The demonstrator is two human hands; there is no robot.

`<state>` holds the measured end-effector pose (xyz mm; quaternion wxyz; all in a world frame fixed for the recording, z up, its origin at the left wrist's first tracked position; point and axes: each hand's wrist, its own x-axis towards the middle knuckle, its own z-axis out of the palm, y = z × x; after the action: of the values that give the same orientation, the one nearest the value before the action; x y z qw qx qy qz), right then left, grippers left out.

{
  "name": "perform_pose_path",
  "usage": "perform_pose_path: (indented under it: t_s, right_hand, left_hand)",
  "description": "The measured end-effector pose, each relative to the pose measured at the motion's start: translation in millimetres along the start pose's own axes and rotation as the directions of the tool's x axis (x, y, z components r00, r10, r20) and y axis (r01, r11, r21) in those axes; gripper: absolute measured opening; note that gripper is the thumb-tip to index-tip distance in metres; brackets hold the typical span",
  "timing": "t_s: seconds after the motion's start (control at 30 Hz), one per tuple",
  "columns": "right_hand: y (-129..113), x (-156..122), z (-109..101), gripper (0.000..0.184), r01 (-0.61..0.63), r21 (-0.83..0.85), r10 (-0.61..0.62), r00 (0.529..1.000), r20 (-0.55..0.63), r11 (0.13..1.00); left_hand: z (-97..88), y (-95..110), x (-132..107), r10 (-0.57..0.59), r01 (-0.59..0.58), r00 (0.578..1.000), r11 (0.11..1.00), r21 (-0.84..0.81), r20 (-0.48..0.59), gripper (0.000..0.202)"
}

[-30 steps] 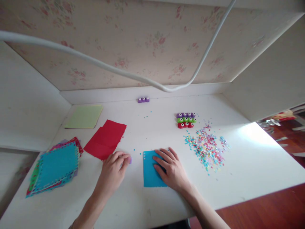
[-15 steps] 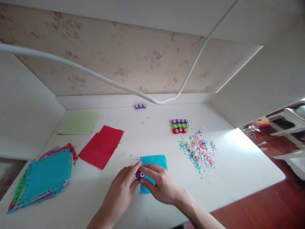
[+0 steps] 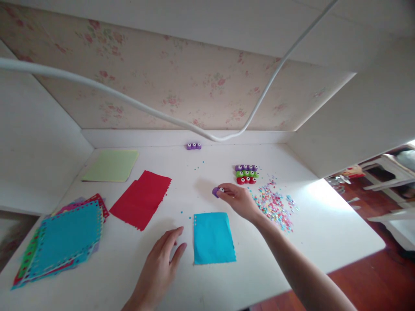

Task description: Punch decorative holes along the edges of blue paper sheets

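Note:
My right hand [image 3: 238,198] is closed on a small purple paper punch [image 3: 216,192] and holds it above the white table, beyond the blue paper. That blue sheet [image 3: 214,239] lies flat in front of me, with a few small holes near its upper left corner. Left of the sheet, my left hand [image 3: 164,255] rests with thumb and fingers apart, empty and not touching the paper. Rows of purple, green and red punches [image 3: 246,174] stand just beyond my right hand. Three purple punches [image 3: 193,146] sit at the back edge.
Colourful paper dots [image 3: 274,205] are scattered at the right. Red paper [image 3: 142,199] lies left of centre, with pale green sheets [image 3: 110,165] behind it. A pile of hole-edged coloured sheets [image 3: 65,237] is at far left. A white cable [image 3: 149,111] hangs across the view.
My right hand has lifted the purple punch off the blue paper and carried it up and to the right. My left hand has let go and drawn back slightly leftward.

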<state>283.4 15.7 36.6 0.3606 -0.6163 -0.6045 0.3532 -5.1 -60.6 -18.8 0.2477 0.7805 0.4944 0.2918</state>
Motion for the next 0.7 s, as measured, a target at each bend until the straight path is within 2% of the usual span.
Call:
perform_pose_path:
  t_s: [0.07, 0.13, 0.27, 0.4, 0.53, 0.7]
  right_hand:
    - [12.1, 18.2, -18.2, 0.031, -0.072, 0.011, 0.073, 0.996, -0.046, 0.997]
    - [24.3, 35.7, -39.1, 0.037, -0.168, -0.024, 0.162, 0.973, -0.162, 0.986]
    - [48.2, 67.9, -87.2, 0.050, -0.321, -0.107, 0.260, 0.888, -0.379, 0.941]
    - [71.2, 93.1, -127.4, 0.050, -0.462, -0.203, 0.305, 0.797, -0.521, 0.863]
    - [91.1, 110.0, -144.9, 0.045, -0.566, -0.300, 0.323, 0.746, -0.582, 0.768]
    - [107.3, 122.2, -143.6, 0.042, -0.608, -0.411, 0.321, 0.750, -0.579, 0.679]
  left_hand:
    - [2.7, -4.7, -4.5, 0.024, -0.024, 0.999, 1.000, 0.016, -0.021, 0.031]
    - [5.4, -8.5, -7.6, 0.065, -0.062, 0.997, 0.997, 0.054, -0.050, 0.028]
    - [9.7, -13.0, -10.2, 0.128, -0.116, 0.989, 0.982, 0.148, -0.075, 0.027]
    - [11.8, -14.5, -10.0, 0.144, -0.126, 0.986, 0.975, 0.182, -0.084, 0.027]
    - [12.8, -14.9, -9.1, 0.168, -0.149, 0.983, 0.970, 0.193, -0.081, 0.025]
    - [13.1, -14.7, -8.6, 0.174, -0.155, 0.982, 0.967, 0.204, -0.079, 0.025]
